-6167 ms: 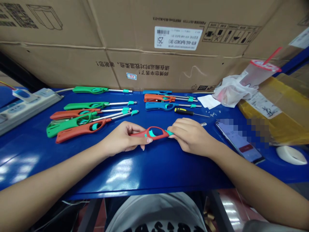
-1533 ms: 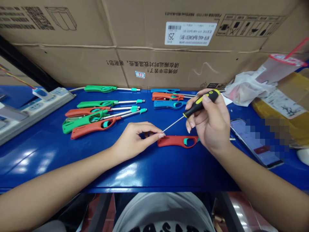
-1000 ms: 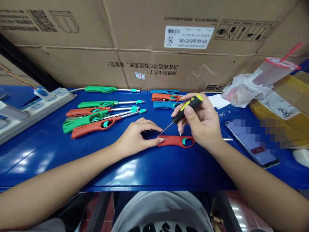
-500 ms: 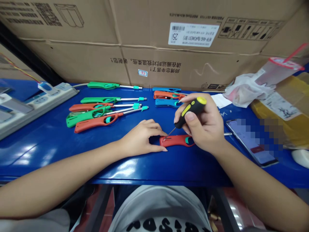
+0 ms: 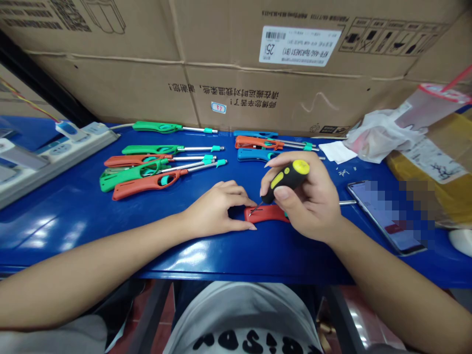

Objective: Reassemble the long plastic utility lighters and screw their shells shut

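Note:
A red long-necked gas lighter (image 5: 271,213) lies flat on the blue table, its metal tube pointing right and partly hidden beneath my right hand. With thumb and fingers, my left hand (image 5: 221,209) grips the butt end of this lighter. My right hand (image 5: 313,199) is closed around a screwdriver (image 5: 286,181) with a black and yellow handle. Its thin shaft slants down to the left, and the tip meets the lighter's handle near the butt, beside a dark slot. The lighter's trigger is mostly covered by my right hand.
Several green and orange lighters (image 5: 147,184) lie at the left. Blue and orange lighters (image 5: 258,142) lie behind my right hand. A power strip (image 5: 61,157) borders the left, a phone (image 5: 385,216) the right. A cardboard box (image 5: 228,73) stands behind; a cup (image 5: 427,108) is back right.
The screwdriver handle has tipped lower and shifted slightly left with my right hand, its tip staying on the lighter's butt end. My left hand keeps its hold.

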